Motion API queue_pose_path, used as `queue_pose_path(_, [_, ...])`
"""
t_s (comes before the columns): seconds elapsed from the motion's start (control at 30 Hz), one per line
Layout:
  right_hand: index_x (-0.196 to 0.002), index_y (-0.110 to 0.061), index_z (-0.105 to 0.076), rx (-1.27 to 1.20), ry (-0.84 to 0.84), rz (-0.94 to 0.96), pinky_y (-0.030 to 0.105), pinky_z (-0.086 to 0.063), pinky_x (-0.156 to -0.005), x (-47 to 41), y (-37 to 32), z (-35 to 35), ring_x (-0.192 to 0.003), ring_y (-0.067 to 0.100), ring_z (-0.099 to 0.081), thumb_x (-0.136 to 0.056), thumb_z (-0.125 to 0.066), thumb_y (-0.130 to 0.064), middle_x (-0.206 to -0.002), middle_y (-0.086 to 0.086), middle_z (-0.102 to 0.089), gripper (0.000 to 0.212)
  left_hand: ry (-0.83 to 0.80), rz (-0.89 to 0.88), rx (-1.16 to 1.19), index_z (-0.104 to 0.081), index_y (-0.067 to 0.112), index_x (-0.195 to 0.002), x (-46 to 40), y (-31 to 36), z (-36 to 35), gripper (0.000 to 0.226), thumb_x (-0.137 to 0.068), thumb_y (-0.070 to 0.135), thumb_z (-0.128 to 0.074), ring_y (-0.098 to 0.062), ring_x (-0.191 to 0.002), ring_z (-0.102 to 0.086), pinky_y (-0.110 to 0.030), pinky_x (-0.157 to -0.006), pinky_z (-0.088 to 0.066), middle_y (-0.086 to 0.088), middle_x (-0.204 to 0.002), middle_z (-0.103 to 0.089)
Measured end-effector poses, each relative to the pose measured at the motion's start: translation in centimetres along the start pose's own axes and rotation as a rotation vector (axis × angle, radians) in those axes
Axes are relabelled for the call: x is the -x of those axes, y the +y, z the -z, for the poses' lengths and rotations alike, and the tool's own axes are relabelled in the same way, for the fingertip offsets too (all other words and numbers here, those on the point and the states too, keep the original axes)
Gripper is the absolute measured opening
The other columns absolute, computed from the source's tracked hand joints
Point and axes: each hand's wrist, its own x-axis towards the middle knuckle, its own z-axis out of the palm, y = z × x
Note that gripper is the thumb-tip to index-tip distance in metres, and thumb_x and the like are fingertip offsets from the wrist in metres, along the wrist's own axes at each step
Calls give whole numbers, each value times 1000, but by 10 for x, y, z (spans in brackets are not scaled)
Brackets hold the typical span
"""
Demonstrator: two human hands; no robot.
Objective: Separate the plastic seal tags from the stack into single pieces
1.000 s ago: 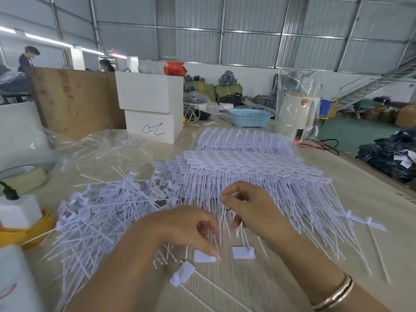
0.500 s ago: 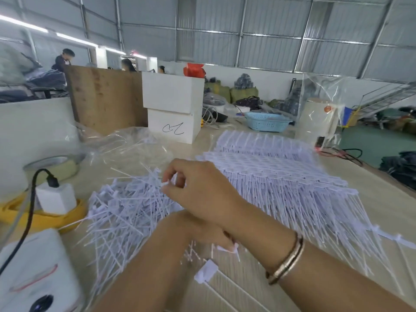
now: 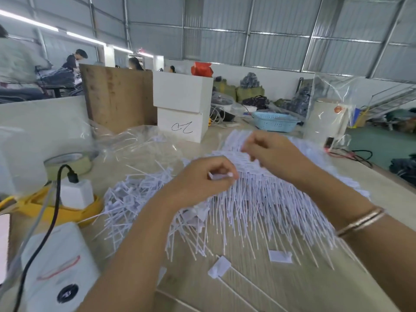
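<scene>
Left hand (image 3: pixel 209 176) is curled up and pinching a small white plastic tag (image 3: pixel 221 176) between thumb and fingers, flat rectangular head poking out, right at the near-left edge of the big stack of seal tags (image 3: pixel 265 192). Right hand (image 3: pixel 272 154) is over the far side of that stack with fingers bent down toward the tag heads, but it's smeared with blur, so I honestly can't tell if it's gripping anything. There's a thin metal bangle (image 3: pixel 360 220), gold-ish and shiny, on the right wrist.

The stack itself sits mid-table: rows of flat white heads joined up top, long skinny stems fanning toward the camera like a comb. Matte white plastic, kinda bristly looking. To its left is a messy loose pile (image 3: pixel 132 199) of single tags lying every which way. A couple of singles lie nearer the camera on the table (image 3: pixel 247 293), which is pale wood grain: one with a stem (image 3: pixel 219 269), and one flat head (image 3: pixel 279 256).

Further left: a crinkly clear plastic bag (image 3: pixel 135 143), a roll of tape (image 3: pixel 69 163), a yellow tray (image 3: pixel 67 212) with a white charger block (image 3: pixel 76 192) and black cable (image 3: pixel 54 210), and a white box (image 3: pixel 58 269) with a red rubber band.

Behind, two stacked white boxes (image 3: pixel 182 106), the lower with a black handwritten scribble I can't read properly. A light blue perforated plastic basket (image 3: pixel 274 122) sits further back.
</scene>
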Motion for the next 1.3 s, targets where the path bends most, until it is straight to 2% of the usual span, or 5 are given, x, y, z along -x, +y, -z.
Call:
queue_pose_path(0.23, [-103, -13, -68, 756, -1043, -241, 24, -43, -68, 66, 45, -13, -93, 17, -63, -83, -63, -37, -105, 4, -67, 32, 428, 251, -811, -61, 30, -89, 3, -31, 4, 12, -90, 33, -49, -14, -94, -56, -33, -83, -33, 13, -85, -65])
queue_pose_path(0.5, [-66, -7, -66, 728, -976, -202, 25, -37, -57, 69, 45, -13, -57, 12, -49, -78, -66, -19, -71, 9, -65, 17, 404, 525, -1131, -64, 27, -110, 4, -63, 1, 30, -93, 38, -42, -25, -113, -37, -39, -95, -33, -1, -119, -49])
queue_pose_path(0.87, [-84, -22, -63, -168, -671, -147, 16, -46, -64, 12, 16, -23, -63, 7, -55, -89, -63, -21, -66, -6, -61, 5, 591, -9, -452, -68, 24, -82, -6, -37, -20, 27, -90, 23, -42, -18, -86, -56, -35, -76, -42, 7, -84, -67])
queue_pose_path(1.1, [-80, -17, -63, 25, -322, -157, 10, -39, -53, 1, 39, -44, -60, 3, -53, -91, -58, -23, -65, -9, -57, 14, 57, 214, -667, -58, 29, -98, 5, -33, -41, 19, -90, 44, -48, -11, -66, -55, -27, -58, -38, 10, -72, -60])
queue_pose_path(1.3, [-80, -17, -62, 116, -421, -161, 12, -38, -56, 35, 59, -15, -58, 0, -50, -91, -58, -28, -68, -10, -57, 16, -309, 195, -868, -58, 20, -77, 6, -23, -81, 45, -85, 63, -47, -17, -76, -61, -29, -67, -46, 5, -72, -60])
